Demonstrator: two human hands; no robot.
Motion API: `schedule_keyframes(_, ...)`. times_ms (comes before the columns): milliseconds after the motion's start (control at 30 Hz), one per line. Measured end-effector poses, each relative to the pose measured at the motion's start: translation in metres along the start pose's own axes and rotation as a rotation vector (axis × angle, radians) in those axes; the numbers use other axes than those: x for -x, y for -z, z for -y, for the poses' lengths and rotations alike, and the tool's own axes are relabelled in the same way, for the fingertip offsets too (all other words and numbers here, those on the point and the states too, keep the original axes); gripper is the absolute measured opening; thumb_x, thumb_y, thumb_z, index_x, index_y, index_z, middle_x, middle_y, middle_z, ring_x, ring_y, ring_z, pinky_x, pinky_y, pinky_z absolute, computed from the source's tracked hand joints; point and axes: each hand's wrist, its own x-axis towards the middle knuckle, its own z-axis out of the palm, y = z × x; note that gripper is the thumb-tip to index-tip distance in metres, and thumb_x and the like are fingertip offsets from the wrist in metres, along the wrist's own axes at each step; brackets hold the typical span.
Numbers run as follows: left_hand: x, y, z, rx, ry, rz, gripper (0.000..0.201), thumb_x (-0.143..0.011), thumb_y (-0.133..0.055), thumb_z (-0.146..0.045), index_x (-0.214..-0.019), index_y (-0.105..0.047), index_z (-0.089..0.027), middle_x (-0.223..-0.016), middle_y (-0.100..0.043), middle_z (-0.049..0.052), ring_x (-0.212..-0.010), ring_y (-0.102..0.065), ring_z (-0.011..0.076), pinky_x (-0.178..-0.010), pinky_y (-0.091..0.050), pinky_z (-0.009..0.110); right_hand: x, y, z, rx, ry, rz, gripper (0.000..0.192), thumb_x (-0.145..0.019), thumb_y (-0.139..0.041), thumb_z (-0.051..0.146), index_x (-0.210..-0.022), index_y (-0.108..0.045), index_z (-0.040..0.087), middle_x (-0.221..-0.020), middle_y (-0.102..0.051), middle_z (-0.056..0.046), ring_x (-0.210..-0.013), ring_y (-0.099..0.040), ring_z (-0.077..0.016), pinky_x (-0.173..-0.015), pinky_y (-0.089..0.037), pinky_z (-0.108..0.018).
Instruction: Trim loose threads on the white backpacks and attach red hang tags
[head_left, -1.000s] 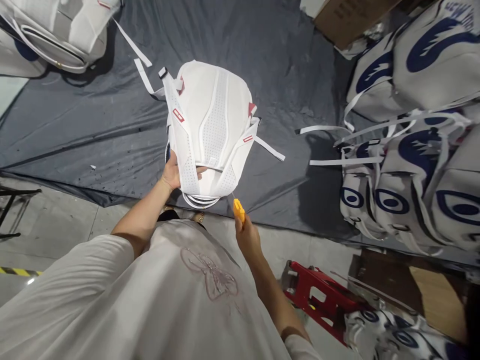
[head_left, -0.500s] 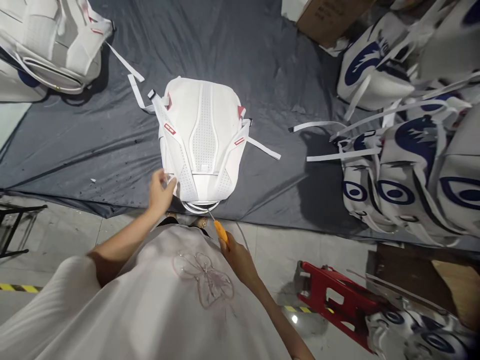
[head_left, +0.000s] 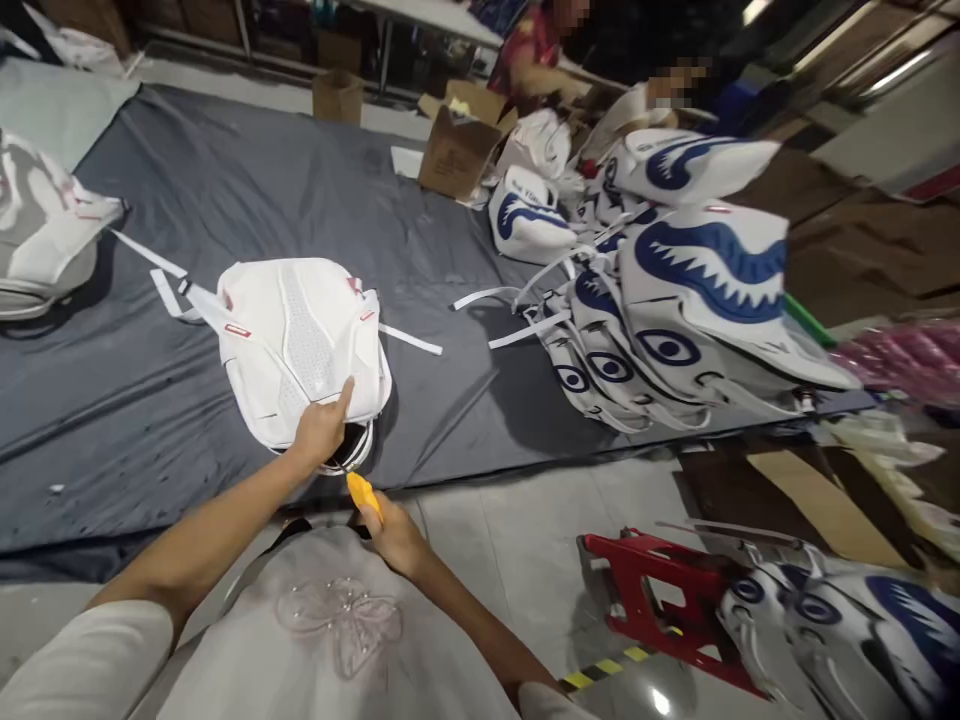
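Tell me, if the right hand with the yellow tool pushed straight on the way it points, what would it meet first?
Probably the near edge of the white backpack, beside the left hand; the right hand aims its yellow tool there, though depth is unclear.

Wearing a white short-sleeved top (head_left: 337, 650) with a pale butterfly-like motif (head_left: 341, 615) stitched in beads on the chest, both forearms showing bare below the sleeves.

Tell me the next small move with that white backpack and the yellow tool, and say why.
Probably bring the yellow tool in the right hand up to the near edge of the white backpack. The left hand already grips that edge on the grey sheet, and the tool sits just below it, apart from the fabric.
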Motion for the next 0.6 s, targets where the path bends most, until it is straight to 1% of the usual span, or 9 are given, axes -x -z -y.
schedule_keyframes(100, -0.031, 0.046, -0.023, 0.225, 0.171, -0.274, 0.077, -0.08, -0.05, -0.017, -0.154, -0.027, -0.015, -0.074, -0.069, 0.006, -0.072, -0.067, 0.0256, -0.074, -0.051, 0.036, -0.005, 0.023, 0.013, 0.05, -0.017, -0.104, 0.04, -0.099, -0.037, 0.033, -0.129, -0.056, 0.015, -0.094, -0.075, -0.009, -0.081, -0.07, -0.0233, -0.067, -0.045, -0.028)
schedule_keyframes(200, -0.042, 0.088, -0.036, 0.606, 0.304, -0.689, 0.08, -0.082, -0.054, -0.026, -0.155, -0.02, -0.022, -0.101, -0.071, 0.004, -0.091, -0.067, 0.022, -0.085, -0.051, 0.032, 0.002, 0.046, 0.019, 0.128, 0.068, -0.195, 0.05, -0.099, -0.038, 0.036, -0.143, -0.045, 0.015, -0.096, -0.075, -0.011, -0.08, -0.071, -0.0249, -0.07, -0.048, -0.031)
schedule_keyframes(267, -0.034, 0.093, -0.037, 0.793, 0.37, -0.939, 0.079, -0.085, -0.052, -0.031, -0.155, -0.016, -0.025, -0.13, -0.061, 0.005, -0.115, -0.059, 0.0206, -0.097, -0.048, 0.031, 0.01, 0.053, 0.013, 0.154, 0.198, -0.215, 0.052, -0.098, -0.038, 0.035, -0.146, -0.042, 0.015, -0.099, -0.074, -0.011, -0.08, -0.071, -0.0246, -0.072, -0.05, -0.031)
schedule_keyframes(333, -0.011, 0.076, -0.037, 0.899, 0.462, -1.028, 0.076, -0.087, -0.05, -0.037, -0.153, -0.014, -0.026, -0.145, -0.048, 0.007, -0.13, -0.05, 0.0203, -0.106, -0.043, 0.033, 0.017, 0.053, -0.003, 0.163, 0.317, -0.188, 0.052, -0.097, -0.038, 0.033, -0.146, -0.042, 0.015, -0.104, -0.074, -0.011, -0.081, -0.071, -0.0241, -0.072, -0.051, -0.031)
schedule_keyframes(400, 0.025, 0.041, -0.04, 0.972, 0.574, -0.893, 0.075, -0.087, -0.05, -0.042, -0.152, -0.016, -0.026, -0.146, -0.047, 0.009, -0.135, -0.045, 0.0223, -0.109, -0.041, 0.039, 0.019, 0.048, -0.027, 0.194, 0.35, -0.125, 0.051, -0.095, -0.038, 0.029, -0.144, -0.044, 0.016, -0.102, -0.074, -0.011, -0.08, -0.072, -0.0238, -0.069, -0.051, -0.03)
schedule_keyframes(433, 0.048, 0.021, -0.042, 0.997, 0.617, -0.751, 0.075, -0.087, -0.05, -0.045, -0.152, -0.019, -0.025, -0.144, -0.049, 0.011, -0.136, -0.043, 0.0242, -0.108, -0.042, 0.042, 0.018, 0.044, -0.04, 0.22, 0.329, -0.093, 0.05, -0.095, -0.037, 0.028, -0.143, -0.046, 0.017, -0.098, -0.075, -0.01, -0.078, -0.072, -0.0238, -0.067, -0.052, -0.03)
schedule_keyframes(500, 0.094, -0.013, -0.047, 0.996, 0.628, -0.339, 0.066, -0.089, -0.048, -0.049, -0.148, -0.032, -0.026, -0.13, -0.061, 0.012, -0.128, -0.052, 0.0288, -0.1, -0.049, 0.047, 0.011, 0.035, -0.067, 0.287, 0.247, -0.032, 0.047, -0.096, -0.035, 0.028, -0.14, -0.05, 0.019, -0.089, -0.075, -0.009, -0.073, -0.071, -0.0247, -0.062, -0.051, -0.03)
schedule_keyframes(533, 0.115, -0.023, -0.048, 0.938, 0.622, -0.205, 0.059, -0.09, -0.046, -0.049, -0.144, -0.041, -0.027, -0.123, -0.066, 0.011, -0.12, -0.058, 0.0301, -0.095, -0.051, 0.048, 0.008, 0.03, -0.08, 0.321, 0.201, -0.003, 0.046, -0.097, -0.034, 0.03, -0.138, -0.052, 0.019, -0.084, -0.075, -0.009, -0.071, -0.071, -0.0255, -0.06, -0.051, -0.031)
schedule_keyframes(600, 0.145, -0.031, -0.043, 0.708, 0.568, -0.114, 0.052, -0.091, -0.047, -0.048, -0.137, -0.052, -0.026, -0.121, -0.067, 0.012, -0.117, -0.06, 0.032, -0.096, -0.051, 0.05, 0.004, 0.022, -0.104, 0.378, 0.135, 0.043, 0.045, -0.097, -0.035, 0.032, -0.135, -0.055, 0.018, -0.075, -0.074, -0.008, -0.067, -0.071, -0.0269, -0.055, -0.05, -0.032)
